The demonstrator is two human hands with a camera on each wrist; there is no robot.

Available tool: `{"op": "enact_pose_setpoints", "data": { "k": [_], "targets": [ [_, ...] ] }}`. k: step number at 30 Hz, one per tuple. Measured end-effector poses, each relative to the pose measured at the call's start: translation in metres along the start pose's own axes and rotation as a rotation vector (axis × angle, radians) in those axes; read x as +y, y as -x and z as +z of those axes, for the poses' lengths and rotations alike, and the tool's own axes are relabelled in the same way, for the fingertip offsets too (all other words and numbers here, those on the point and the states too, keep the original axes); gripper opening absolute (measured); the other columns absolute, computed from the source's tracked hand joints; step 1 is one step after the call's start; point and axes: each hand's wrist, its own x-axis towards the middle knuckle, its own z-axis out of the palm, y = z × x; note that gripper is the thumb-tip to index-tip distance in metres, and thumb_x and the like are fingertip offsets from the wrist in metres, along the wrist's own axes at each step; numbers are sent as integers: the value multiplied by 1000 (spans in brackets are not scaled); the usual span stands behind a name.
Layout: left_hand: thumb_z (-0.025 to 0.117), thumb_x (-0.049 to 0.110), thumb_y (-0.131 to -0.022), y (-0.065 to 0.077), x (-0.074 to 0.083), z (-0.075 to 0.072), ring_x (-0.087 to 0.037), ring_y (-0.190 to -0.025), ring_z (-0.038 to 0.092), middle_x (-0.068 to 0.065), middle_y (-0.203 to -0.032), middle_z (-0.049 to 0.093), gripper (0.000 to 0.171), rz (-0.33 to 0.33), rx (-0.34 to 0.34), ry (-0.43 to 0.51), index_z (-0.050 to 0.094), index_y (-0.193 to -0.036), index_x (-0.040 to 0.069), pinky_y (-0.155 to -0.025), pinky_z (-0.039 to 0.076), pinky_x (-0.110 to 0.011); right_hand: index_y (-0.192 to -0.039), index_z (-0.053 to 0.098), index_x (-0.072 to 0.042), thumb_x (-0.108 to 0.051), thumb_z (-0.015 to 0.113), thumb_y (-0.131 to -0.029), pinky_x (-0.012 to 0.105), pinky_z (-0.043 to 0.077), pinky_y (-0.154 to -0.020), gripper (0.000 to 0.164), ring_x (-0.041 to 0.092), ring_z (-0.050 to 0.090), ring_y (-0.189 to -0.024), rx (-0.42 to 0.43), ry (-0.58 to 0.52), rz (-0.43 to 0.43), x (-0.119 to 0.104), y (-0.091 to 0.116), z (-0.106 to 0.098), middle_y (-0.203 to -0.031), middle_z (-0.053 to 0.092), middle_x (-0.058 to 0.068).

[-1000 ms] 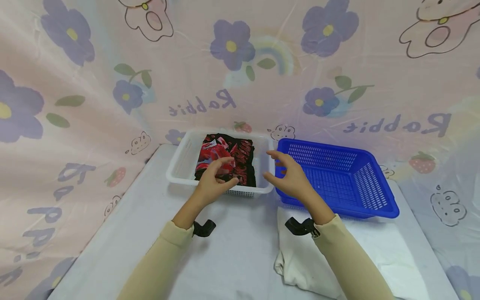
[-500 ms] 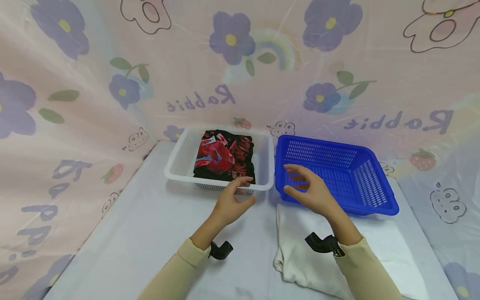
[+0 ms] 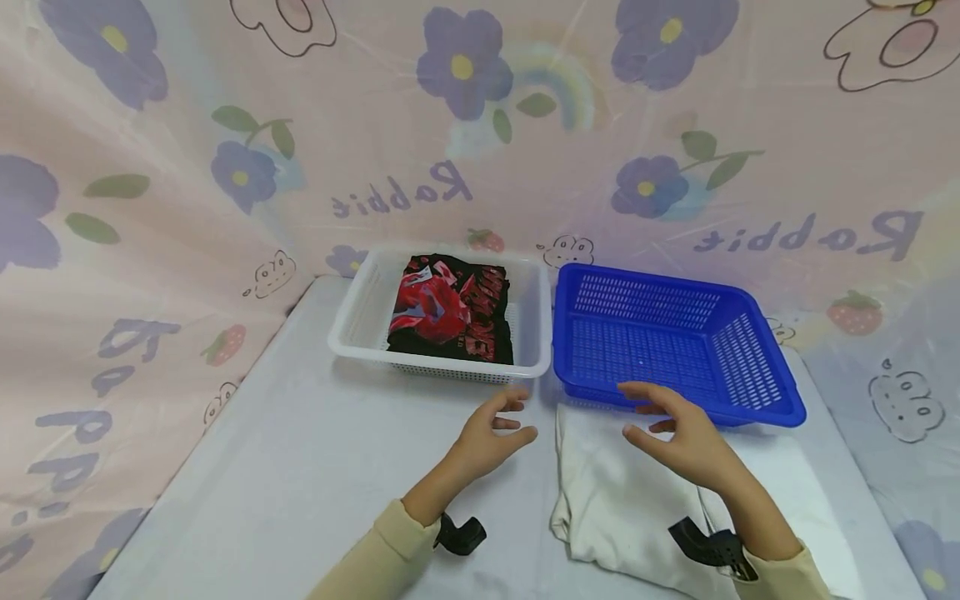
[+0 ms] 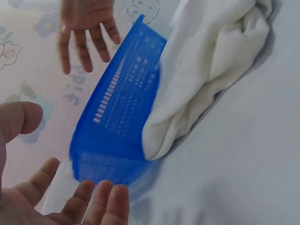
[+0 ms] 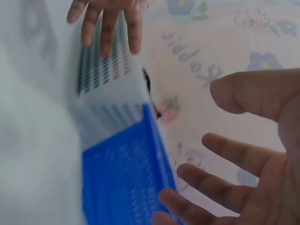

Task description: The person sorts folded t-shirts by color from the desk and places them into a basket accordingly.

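Observation:
My left hand hovers over the table just in front of the white basket, fingers spread and holding nothing. To its right, my right hand hangs over the front edge of the blue basket, likewise with nothing in it. Beneath the right hand and forearm lies a folded white cloth, partly covered by that arm. A folded black garment with a red print lies in the white basket. Spread fingers of the left hand show in the left wrist view.
The two baskets stand side by side at the back of the white-covered table. Behind and to the sides hangs a pink curtain printed with flowers and rabbits. A black wrist mount sits at the left cuff.
Both hands have drawn back toward the person and to the right, the left from over the white basket, the right from between the baskets. The garment in the white basket stays put.

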Motion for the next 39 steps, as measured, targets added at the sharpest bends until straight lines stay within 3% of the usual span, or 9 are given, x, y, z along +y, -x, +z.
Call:
{"op": "enact_pose_setpoints", "data": {
  "k": [6, 14, 22, 27, 39],
  "targets": [
    [70, 23, -86, 2, -7, 12, -29, -109, 60, -18, -131, 55, 51, -71, -54, 3, 53, -134, 18, -84, 52, -40, -138, 50, -17, -24, 70, -89, 29, 52, -76, 54, 35, 61, -107, 14, 45, 79, 19, 25, -6, -131, 56, 16],
    [73, 26, -84, 5, -11, 24, -27, -109, 60, -14, -127, 57, 59, -151, -123, -56, 49, -138, 23, -86, 51, -43, -139, 48, -11, -29, 71, -88, 37, 55, -73, 58, 38, 63, -103, -12, 84, 202, 40, 47, 1, -128, 56, 23],
    [73, 27, -83, 7, -15, 37, -27, -108, 60, -14, -125, 57, 62, -174, -130, -81, 46, -140, 26, -86, 51, -42, -139, 46, -10, -37, 72, -84, 47, 53, -68, 66, 37, 65, -94, -86, 203, 310, 57, 62, 5, -121, 58, 27],
    [74, 27, -83, 8, -13, 43, -26, -107, 61, -13, -125, 57, 65, -178, -140, -93, 44, -141, 27, -84, 51, -41, -141, 43, -9, -40, 71, -85, 47, 54, -73, 70, 37, 65, -97, -139, 191, 368, 61, 65, 7, -121, 60, 26],
    [75, 23, -81, 9, -14, 51, -26, -102, 63, -13, -120, 59, 68, -190, -164, -103, 44, -141, 23, -81, 51, -42, -140, 43, -7, -40, 71, -84, 44, 54, -78, 71, 33, 66, -99, -150, 115, 397, 69, 68, 15, -122, 60, 28]
  ]
}}
